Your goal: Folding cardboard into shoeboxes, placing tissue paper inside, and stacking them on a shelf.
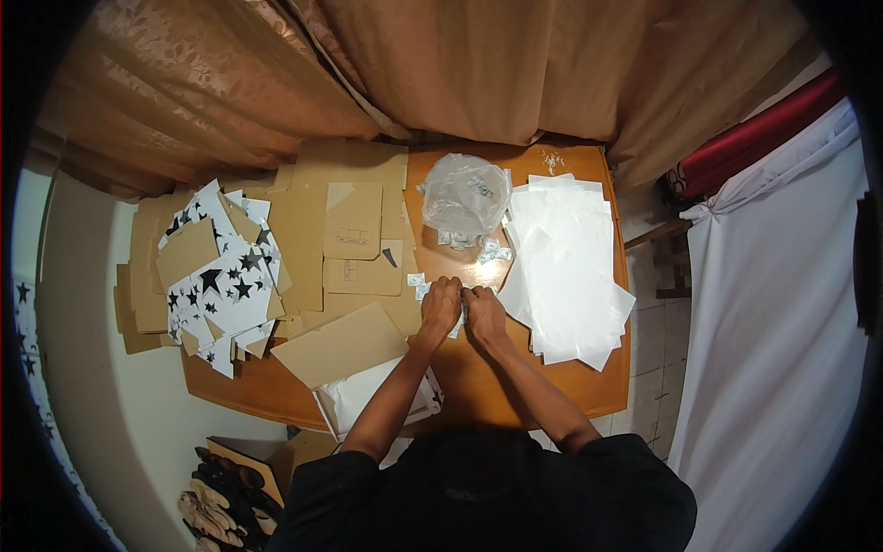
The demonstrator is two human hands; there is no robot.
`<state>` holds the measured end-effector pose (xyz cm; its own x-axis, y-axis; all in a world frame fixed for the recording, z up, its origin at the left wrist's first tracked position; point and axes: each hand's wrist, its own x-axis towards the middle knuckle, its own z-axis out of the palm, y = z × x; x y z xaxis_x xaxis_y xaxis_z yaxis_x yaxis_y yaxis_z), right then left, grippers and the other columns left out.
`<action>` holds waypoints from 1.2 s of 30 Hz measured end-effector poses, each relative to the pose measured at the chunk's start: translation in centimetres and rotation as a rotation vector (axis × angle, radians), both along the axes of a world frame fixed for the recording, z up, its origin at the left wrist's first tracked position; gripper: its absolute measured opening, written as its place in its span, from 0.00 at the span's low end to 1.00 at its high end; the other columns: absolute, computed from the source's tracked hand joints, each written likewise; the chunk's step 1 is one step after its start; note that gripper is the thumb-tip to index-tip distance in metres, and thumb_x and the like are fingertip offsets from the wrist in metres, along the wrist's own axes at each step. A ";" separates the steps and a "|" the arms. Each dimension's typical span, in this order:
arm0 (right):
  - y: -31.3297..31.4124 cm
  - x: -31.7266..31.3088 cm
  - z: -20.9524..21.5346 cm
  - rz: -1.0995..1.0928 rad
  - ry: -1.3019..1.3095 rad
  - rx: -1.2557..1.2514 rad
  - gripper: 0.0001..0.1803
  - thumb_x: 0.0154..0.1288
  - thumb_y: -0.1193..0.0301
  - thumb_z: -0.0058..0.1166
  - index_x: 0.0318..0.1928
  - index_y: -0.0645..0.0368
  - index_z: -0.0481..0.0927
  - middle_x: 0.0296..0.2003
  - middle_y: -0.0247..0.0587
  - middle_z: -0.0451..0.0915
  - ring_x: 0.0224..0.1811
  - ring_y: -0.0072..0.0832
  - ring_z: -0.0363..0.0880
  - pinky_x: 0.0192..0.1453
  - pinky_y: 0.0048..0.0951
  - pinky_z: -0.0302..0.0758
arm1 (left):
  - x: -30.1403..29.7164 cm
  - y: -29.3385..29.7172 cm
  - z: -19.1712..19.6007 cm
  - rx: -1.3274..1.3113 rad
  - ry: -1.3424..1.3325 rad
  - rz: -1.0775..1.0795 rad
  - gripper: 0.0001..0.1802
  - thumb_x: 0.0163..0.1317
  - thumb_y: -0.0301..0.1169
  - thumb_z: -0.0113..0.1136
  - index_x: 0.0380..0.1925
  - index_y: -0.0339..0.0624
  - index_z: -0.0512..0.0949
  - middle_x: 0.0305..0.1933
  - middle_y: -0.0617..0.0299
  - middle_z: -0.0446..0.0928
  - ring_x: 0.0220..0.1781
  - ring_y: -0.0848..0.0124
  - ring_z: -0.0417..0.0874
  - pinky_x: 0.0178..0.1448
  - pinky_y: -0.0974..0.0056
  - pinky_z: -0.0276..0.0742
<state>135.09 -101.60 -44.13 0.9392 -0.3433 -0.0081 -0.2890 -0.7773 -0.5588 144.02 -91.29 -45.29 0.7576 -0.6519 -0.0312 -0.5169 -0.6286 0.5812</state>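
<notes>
My left hand (441, 305) and my right hand (484, 309) meet at the middle of a wooden table (478, 382). Both pinch one small white packet (463, 309) between their fingertips; most of it is hidden by the fingers. More small white packets (416, 280) lie just beyond my left hand. Others (492, 248) sit below a crumpled clear plastic bag (464, 193) at the table's far side.
A stack of white sheets (566, 262) covers the table's right side. Flat brown cardboard pieces (342, 345) and white star-printed sheets (225, 281) fill the left. A white box (368, 397) sits at the near edge. Brown curtains (441, 64) hang behind; shoes (216, 497) lie on the floor.
</notes>
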 end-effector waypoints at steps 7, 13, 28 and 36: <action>1.9 -3.5 6.5 -0.229 -0.141 0.664 0.10 0.69 0.79 0.54 0.50 0.64 0.78 0.39 0.54 0.86 0.40 0.44 0.86 0.43 0.37 0.81 | -3.6 3.7 5.5 -0.237 0.256 0.058 0.13 0.63 0.20 0.60 0.48 0.38 0.81 0.41 0.49 0.85 0.43 0.58 0.87 0.47 0.58 0.82; 4.0 -7.5 9.8 -0.103 -0.239 0.785 0.07 0.68 0.76 0.59 0.45 0.65 0.82 0.31 0.37 0.84 0.30 0.20 0.78 0.37 0.25 0.78 | -7.3 9.0 11.4 -0.303 0.474 0.142 0.10 0.66 0.23 0.63 0.46 0.33 0.81 0.36 0.53 0.85 0.37 0.69 0.88 0.43 0.64 0.83; 31.9 -14.7 6.5 0.336 0.059 0.499 0.09 0.68 0.74 0.60 0.45 0.65 0.81 0.38 0.51 0.86 0.39 0.41 0.87 0.44 0.37 0.82 | -17.1 40.3 8.0 -0.256 0.615 0.229 0.05 0.64 0.22 0.65 0.39 0.32 0.80 0.37 0.56 0.86 0.40 0.70 0.89 0.44 0.66 0.83; 43.3 -13.3 7.1 0.254 0.052 0.480 0.13 0.66 0.73 0.61 0.50 0.64 0.81 0.43 0.53 0.86 0.42 0.45 0.87 0.45 0.39 0.83 | -15.5 52.6 8.5 -0.262 0.313 0.122 0.13 0.62 0.25 0.64 0.48 0.36 0.81 0.47 0.45 0.84 0.46 0.51 0.88 0.50 0.54 0.81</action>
<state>121.75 -58.28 -37.07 0.9862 -0.0518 -0.1571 -0.1622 -0.4877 -0.8578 128.50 -38.65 -36.77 0.8098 -0.5749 -0.1170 -0.2213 -0.4841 0.8465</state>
